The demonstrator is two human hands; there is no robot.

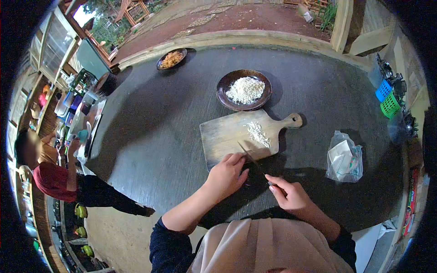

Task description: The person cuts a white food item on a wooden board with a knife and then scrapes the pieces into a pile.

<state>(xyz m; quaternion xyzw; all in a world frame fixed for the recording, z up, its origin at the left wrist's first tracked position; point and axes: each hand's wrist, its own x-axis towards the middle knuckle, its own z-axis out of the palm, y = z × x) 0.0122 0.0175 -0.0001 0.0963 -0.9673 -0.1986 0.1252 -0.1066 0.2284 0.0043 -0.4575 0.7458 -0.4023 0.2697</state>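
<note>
The fingers of the right hand [291, 195] are closed around the dark handle of a kitchen knife [253, 159], the index finger reaching forward along it. The blade slants away to the left, its tip over a wooden cutting board [222, 136]. The fingers of the left hand [226, 175] are bent and close together at the board's near edge, beside the blade, with the thumb apart from them; whether they pinch anything is impossible to tell.

On the board, to the right of the knife tip, lies a small pile of thin white shreds [258, 133]. The board's handle, with a hole in it, points right. Just beyond the board, a round dark brown plate [221, 98] holds a larger mound of white shreds [246, 90]. Farther off and to the left, a smaller dark dish [159, 65] carries orange-brown food [171, 59]. To the right of the board, a clear plastic bag [344, 157] with white contents rests on the dark table [157, 136]. Blue [383, 91] and green baskets [390, 106] stand at the right edge. At far left is another person [54, 182] in a dark red top.
</note>
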